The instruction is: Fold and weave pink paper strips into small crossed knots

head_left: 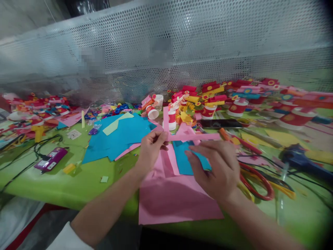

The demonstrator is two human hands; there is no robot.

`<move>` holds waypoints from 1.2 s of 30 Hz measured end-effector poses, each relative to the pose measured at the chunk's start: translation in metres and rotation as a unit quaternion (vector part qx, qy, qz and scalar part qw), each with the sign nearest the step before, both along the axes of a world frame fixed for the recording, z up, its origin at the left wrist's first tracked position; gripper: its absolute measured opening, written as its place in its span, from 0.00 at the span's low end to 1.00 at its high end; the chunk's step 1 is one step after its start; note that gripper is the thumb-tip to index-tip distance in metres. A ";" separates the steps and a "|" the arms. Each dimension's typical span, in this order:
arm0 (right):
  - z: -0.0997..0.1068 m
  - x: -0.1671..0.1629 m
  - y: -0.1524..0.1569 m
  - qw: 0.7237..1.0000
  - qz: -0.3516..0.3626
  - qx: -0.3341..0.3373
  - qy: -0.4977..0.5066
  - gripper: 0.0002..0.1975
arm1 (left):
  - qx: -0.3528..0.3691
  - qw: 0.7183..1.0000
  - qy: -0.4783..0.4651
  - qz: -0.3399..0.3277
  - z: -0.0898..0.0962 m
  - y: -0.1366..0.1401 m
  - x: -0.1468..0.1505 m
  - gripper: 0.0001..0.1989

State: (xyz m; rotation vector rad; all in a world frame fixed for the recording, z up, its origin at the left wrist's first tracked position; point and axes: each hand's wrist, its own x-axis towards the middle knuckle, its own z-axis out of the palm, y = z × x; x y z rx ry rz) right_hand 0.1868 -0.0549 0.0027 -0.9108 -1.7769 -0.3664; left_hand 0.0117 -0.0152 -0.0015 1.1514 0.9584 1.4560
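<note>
My left hand (154, 146) pinches two pink paper strips (192, 137) where they meet at a right angle, one upright and one reaching right. Close below the free end of the level strip is my right hand (217, 166), its fingers curved and apart, with nothing visible between them. Beneath both hands lie a large pink paper sheet (177, 201) and a smaller blue paper piece (186, 158). A red and white paper cup (171, 119) stands just behind the strips.
Blue sheets (117, 133) lie to the left, near a purple power strip (51, 159) with cables. At right are red-handled scissors (260, 184) and a dark blue glue gun (307, 165). Several decorated cups (237, 107) line the back, before a perforated metal panel (182, 45).
</note>
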 end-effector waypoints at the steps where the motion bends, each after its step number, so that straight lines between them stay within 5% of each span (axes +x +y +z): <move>1: -0.001 -0.003 -0.001 0.998 0.039 -0.047 -0.015 0.02 | -0.002 1.000 -0.019 0.012 -0.001 -0.002 0.003 0.14; 4: -0.003 -0.012 0.002 0.961 0.102 -0.255 0.015 0.09 | 0.000 0.999 -0.044 0.028 -0.003 -0.009 0.012 0.13; 8: -0.004 -0.018 0.010 0.898 0.093 -0.387 0.189 0.17 | 0.002 0.998 -0.044 0.036 -0.006 -0.018 0.021 0.13; 16: -0.006 -0.015 0.015 0.804 0.145 -0.459 0.350 0.17 | -0.025 0.999 -0.043 0.020 -0.005 -0.026 0.028 0.13; 23: -0.004 -0.016 0.015 0.700 0.213 -0.485 0.479 0.16 | -0.084 0.986 -0.132 -0.061 0.000 -0.026 0.028 0.11; 29: -0.001 -0.011 0.015 0.694 0.199 -0.522 0.454 0.17 | -0.102 0.986 -0.087 -0.099 0.005 -0.023 0.021 0.13; 36: -0.001 -0.004 0.016 0.758 0.166 -0.513 0.367 0.18 | -0.120 0.985 0.027 -0.117 0.006 -0.016 0.012 0.16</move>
